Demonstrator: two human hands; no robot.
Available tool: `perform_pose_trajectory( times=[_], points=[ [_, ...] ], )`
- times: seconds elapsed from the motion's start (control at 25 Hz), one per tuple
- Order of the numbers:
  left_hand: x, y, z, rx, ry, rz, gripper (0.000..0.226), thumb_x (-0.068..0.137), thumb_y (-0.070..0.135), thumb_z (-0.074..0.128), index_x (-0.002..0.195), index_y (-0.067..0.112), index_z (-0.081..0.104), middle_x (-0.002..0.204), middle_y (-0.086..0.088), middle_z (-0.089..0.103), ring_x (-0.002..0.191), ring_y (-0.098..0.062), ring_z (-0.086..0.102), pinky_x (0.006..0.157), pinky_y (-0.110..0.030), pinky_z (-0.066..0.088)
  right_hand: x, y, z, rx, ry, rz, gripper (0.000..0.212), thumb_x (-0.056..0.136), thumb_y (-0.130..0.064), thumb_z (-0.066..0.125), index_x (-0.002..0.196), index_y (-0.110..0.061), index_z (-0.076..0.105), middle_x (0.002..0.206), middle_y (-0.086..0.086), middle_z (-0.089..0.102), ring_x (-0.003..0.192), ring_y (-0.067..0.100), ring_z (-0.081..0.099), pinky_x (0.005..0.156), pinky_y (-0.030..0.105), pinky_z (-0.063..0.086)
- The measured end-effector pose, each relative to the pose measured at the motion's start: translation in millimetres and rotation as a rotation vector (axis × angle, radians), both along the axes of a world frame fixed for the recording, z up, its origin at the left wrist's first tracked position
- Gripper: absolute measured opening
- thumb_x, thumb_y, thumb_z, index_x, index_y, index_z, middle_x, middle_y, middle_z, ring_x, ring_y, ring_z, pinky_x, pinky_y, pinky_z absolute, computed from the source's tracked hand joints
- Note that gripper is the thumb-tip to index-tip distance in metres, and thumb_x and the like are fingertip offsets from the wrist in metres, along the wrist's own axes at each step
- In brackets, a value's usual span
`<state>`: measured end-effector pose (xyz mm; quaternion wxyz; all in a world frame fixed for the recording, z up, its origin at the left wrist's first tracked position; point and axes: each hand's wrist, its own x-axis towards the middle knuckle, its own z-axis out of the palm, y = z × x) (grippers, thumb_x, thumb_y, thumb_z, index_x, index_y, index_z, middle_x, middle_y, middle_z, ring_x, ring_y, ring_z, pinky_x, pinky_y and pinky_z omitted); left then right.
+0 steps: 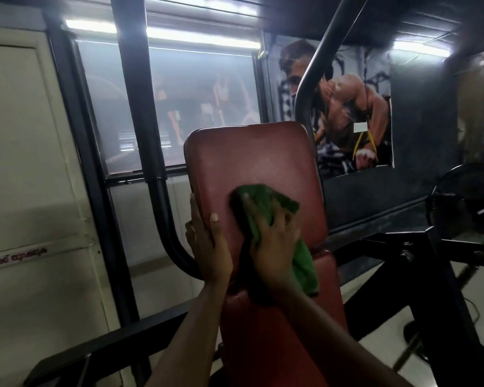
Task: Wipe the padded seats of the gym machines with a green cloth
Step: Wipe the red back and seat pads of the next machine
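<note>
Green cloth [266,208], bunched and crumpled, lies pressed against the lower half of a red padded vinyl backrest [252,160] at the centre of the view. Its long axis runs from 11 o'clock down to 5 o'clock, where a loose tail hangs below the hand. A person's right hand [274,244] covers the cloth, fingers spread and bent into its folds, holding it to the pad. The left hand [207,244] grips the backrest's left edge at 8 o'clock of the cloth, thumb on the front face, fingers wrapped behind. The backrest stands nearly upright, its top leaning slightly toward 11 o'clock; a red padded seat [277,336] continues below it toward 6 o'clock. A curved black tube [151,129] of the machine rises at 10 o'clock. Another crosses at 1 o'clock in front of a wall poster [349,107] of a muscular figure pulling yellow bands. A hazy window [204,101] fills 11 o'clock. A black floor fan [470,196] stands at 3 o'clock behind the black steel frame [436,263]. At 8 o'clock a cream panel [20,163] bears a white strip [14,259] of red script, too blurred to read.
</note>
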<state>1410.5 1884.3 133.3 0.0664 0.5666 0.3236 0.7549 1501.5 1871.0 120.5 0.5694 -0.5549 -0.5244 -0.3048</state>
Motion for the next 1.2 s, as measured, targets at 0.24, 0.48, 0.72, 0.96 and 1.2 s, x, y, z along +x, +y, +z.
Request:
perform_pose_trajectory(
  times=[0.24, 0.48, 0.72, 0.96, 1.2],
  points=[
    [0, 2, -1, 0.036, -0.006, -0.013, 0.082, 0.085, 0.074, 0.015, 0.149, 0.024, 0.024, 0.132, 0.021, 0.031, 0.121, -0.001, 0.033, 0.091, 0.009, 0.017, 57, -8, 26, 0.122, -0.238, 0.032, 0.059, 0.069, -0.012, 0.046, 0.127, -0.027, 0.048, 0.122, 0.023, 0.054, 0.102, 0.048, 0.054, 0.078, 0.051, 0.051],
    [-1, 4, -5, 0.017, -0.022, -0.019, 0.07, 0.089, 0.066, 0.021, 0.148, 0.029, 0.022, 0.131, 0.016, 0.036, 0.12, -0.01, 0.041, 0.099, -0.012, 0.03, 28, 18, 95, 0.014, -0.083, 0.045, 0.065, 0.07, -0.009, 0.051, 0.131, -0.032, 0.051, 0.132, 0.023, 0.048, 0.11, 0.049, 0.045, 0.087, 0.057, 0.04],
    [-2, -11, 1, -0.053, 0.034, -0.073, 0.079, 0.084, 0.075, 0.018, 0.149, 0.03, 0.018, 0.14, -0.001, 0.041, 0.123, -0.018, 0.041, 0.103, -0.014, 0.027, 29, -19, -28, -0.119, -0.355, 0.127, 0.056, 0.076, -0.032, 0.047, 0.131, -0.04, 0.041, 0.129, 0.011, 0.037, 0.108, 0.036, 0.039, 0.078, 0.048, 0.049],
    [-28, -68, -39, -0.272, 0.017, -0.21, 0.071, 0.084, 0.057, 0.041, 0.147, 0.028, 0.025, 0.145, 0.004, 0.034, 0.136, -0.018, 0.032, 0.113, -0.046, 0.03, 57, -79, -51, -0.341, -0.177, 0.347, 0.058, 0.076, -0.026, 0.035, 0.132, -0.025, 0.052, 0.135, 0.008, 0.05, 0.119, 0.035, 0.046, 0.104, 0.04, 0.037],
    [-50, -100, -144, -0.461, 0.092, -0.178, 0.068, 0.081, 0.063, 0.037, 0.142, 0.036, 0.026, 0.149, -0.004, 0.029, 0.137, -0.021, 0.033, 0.112, -0.047, 0.032, 49, -124, -131, -0.4, 0.176, 0.397, 0.06, 0.079, -0.018, 0.045, 0.135, -0.04, 0.037, 0.138, 0.004, 0.044, 0.122, 0.029, 0.044, 0.106, 0.035, 0.034]
  ],
)
